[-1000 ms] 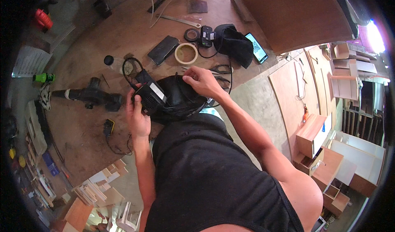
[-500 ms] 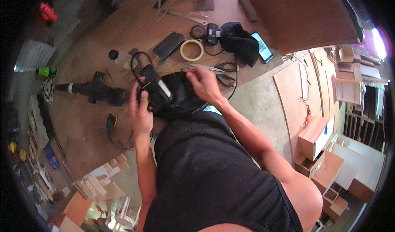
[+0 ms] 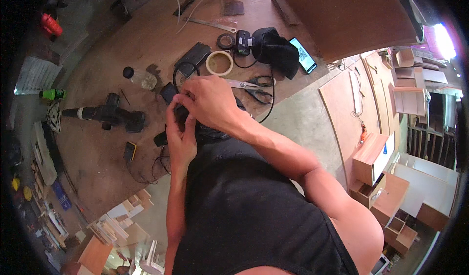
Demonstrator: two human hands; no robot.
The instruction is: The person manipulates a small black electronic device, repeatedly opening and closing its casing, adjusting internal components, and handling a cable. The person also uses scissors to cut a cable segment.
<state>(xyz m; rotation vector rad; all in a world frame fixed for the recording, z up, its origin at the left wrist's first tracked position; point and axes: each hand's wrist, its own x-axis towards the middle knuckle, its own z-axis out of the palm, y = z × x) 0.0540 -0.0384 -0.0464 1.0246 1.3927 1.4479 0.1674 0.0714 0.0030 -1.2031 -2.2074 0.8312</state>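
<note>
At the near edge of the workbench, my left hand [image 3: 181, 138] grips a black boxy device [image 3: 168, 93] from its left side. Most of the device lies behind my hands, so its exact kind cannot be told. A black cable [image 3: 176, 71] loops up beside it. My right hand [image 3: 212, 99] reaches across the top, its fingers closed in a pinch against the left fingertips. What the pinch holds is hidden. Dark material [image 3: 212, 133] shows below my right wrist, close to my black top. Scissors [image 3: 259, 88] lie just right of my right hand.
Beyond my hands are a tape roll [image 3: 219, 63], a dark flat box [image 3: 193, 59], a black cap [image 3: 276, 53] and a lit phone [image 3: 303, 55]. A cordless power tool [image 3: 110, 113] and a clear jar [image 3: 144, 79] lie left. Wooden drawer boxes [image 3: 373, 158] stand right.
My right hand has moved left from the dark material's right side onto the device, meeting my left fingers. The left hand has shifted slightly right, now with thumb and fingers near the right hand.
</note>
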